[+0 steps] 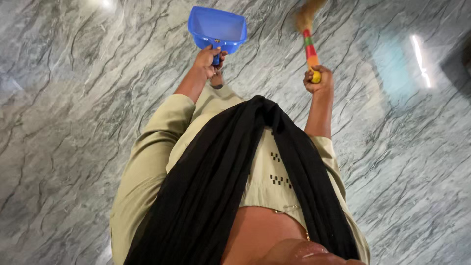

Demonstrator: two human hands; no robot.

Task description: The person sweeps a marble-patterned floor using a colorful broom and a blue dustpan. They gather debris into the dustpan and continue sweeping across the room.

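My left hand [210, 59] is closed around the handle of a blue plastic dustpan [218, 27], held low over the floor with its open mouth facing away from me. My right hand [318, 81] grips the end of a broom [309, 46] that has a red, green and orange striped handle with a yellow cap. Its straw-coloured bristles reach the floor at the top edge of the view and look blurred. The dustpan and broom are apart, roughly a forearm's width between them.
Polished grey veined marble floor [73, 98] fills the view, with bright light reflections at the right [419, 59]. My beige clothing and a black scarf [230, 172] hang down in front. One foot [217, 79] shows below the dustpan.
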